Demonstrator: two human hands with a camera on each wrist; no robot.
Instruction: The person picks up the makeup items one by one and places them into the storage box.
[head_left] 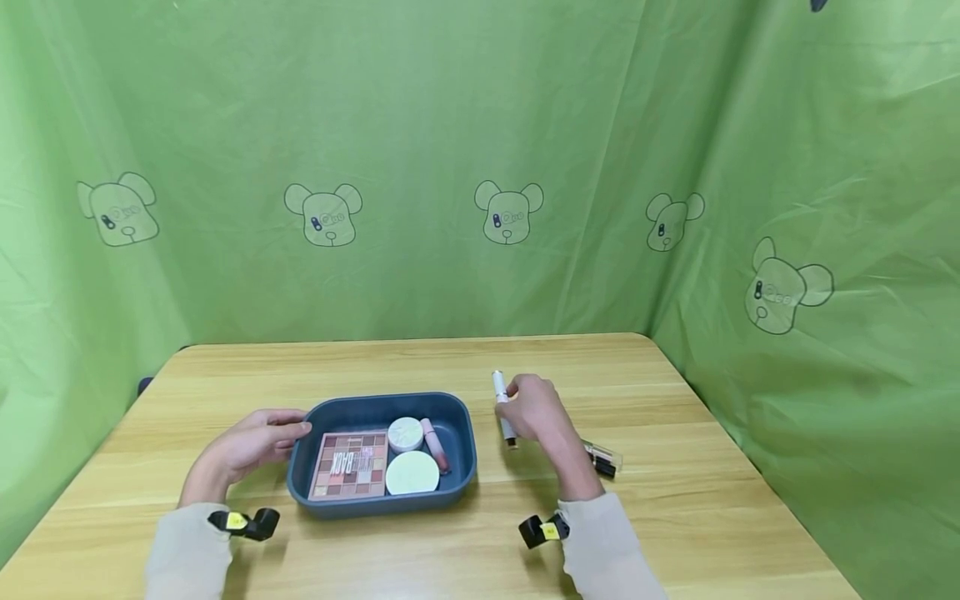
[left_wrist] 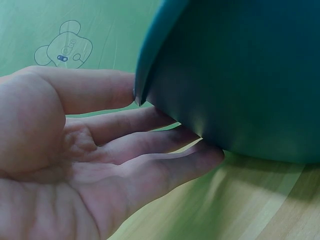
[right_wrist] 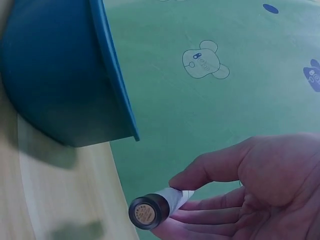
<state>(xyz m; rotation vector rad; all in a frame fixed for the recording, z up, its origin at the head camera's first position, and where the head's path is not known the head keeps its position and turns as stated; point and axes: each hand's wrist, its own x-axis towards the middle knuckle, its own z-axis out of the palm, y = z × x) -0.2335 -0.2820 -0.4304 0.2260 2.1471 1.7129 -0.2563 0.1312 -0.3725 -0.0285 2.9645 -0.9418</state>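
Note:
My left hand [head_left: 258, 442] holds the left rim of a dark blue storage box [head_left: 382, 506], its thumb at the rim and its fingers against the outer wall. Inside the box lie an eyeshadow palette [head_left: 348, 467], a round white jar [head_left: 406, 434], a round pale compact [head_left: 412, 473] and a pink lip gloss tube [head_left: 434, 445]. To the right of the box, my right hand [head_left: 534, 408] pinches a slim white cosmetic tube [head_left: 499, 386] between thumb and fingers. Its dark end with a tan round label [right_wrist: 145, 214] faces the right wrist camera.
Partly hidden behind the right forearm, a clear and black cosmetic tube [head_left: 602, 460] lies on the wooden table [head_left: 405, 562]. A green curtain [head_left: 420, 283] printed with bear heads encloses the back and sides.

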